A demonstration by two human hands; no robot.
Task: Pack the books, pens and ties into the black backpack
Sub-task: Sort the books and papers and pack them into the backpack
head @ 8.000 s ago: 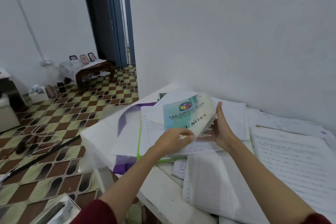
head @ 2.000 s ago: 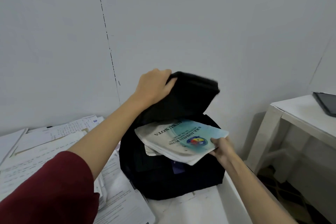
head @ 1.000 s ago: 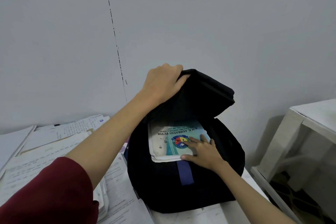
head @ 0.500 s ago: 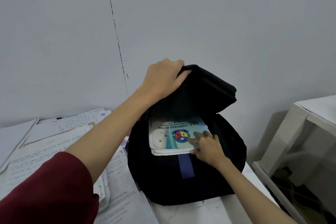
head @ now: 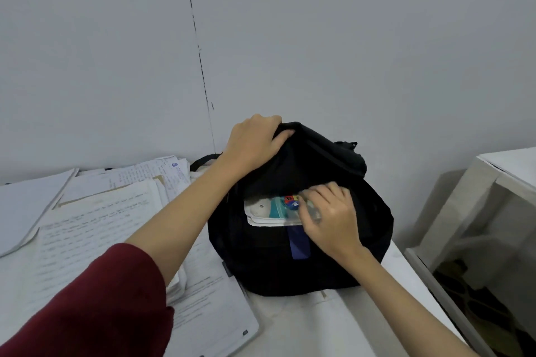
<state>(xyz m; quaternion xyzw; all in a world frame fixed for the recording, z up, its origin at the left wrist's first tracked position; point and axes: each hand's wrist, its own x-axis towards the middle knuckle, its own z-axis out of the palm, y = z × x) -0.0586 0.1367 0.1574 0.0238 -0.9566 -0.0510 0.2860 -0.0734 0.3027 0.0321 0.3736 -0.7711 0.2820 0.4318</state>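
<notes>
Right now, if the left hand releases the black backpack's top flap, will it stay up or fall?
Probably it falls: the flap looks soft and creased where the left hand grips it. It may drop onto the books and right hand.

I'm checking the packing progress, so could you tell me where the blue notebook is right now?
In the head view, the blue notebook sits partly inside the open black backpack, right of the papers, under the right hand.

A home study or office corner is suggested: handwritten papers (head: 95, 220) are stacked on a white counter (head: 333, 322) set against a plain painted wall (head: 348, 38), beside another white table (head: 499, 171).
</notes>
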